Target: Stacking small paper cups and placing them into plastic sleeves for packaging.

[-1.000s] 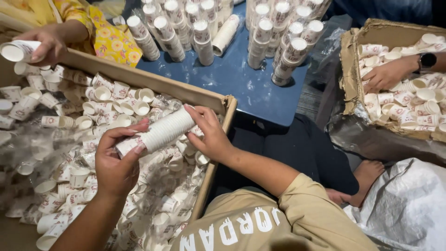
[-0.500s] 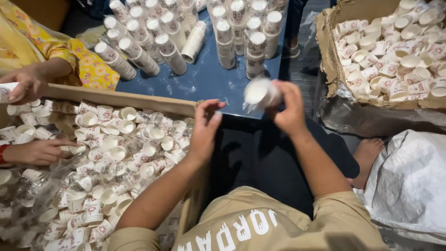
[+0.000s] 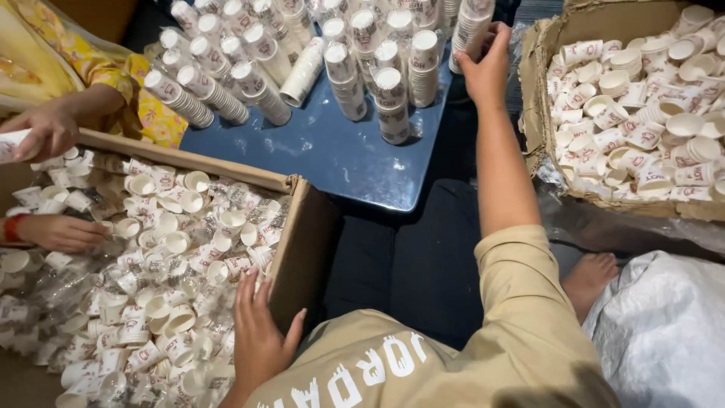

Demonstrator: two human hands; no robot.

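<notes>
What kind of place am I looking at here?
Probably an informal floor-level cup-packing workspace: cardboard boxes full of loose paper cups, stacked cup columns on a low blue table, and a co-worker's hand sorting alongside.

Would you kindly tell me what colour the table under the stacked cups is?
The table is dark blue, clearest in the head view, beneath the stacked cups.
</notes>
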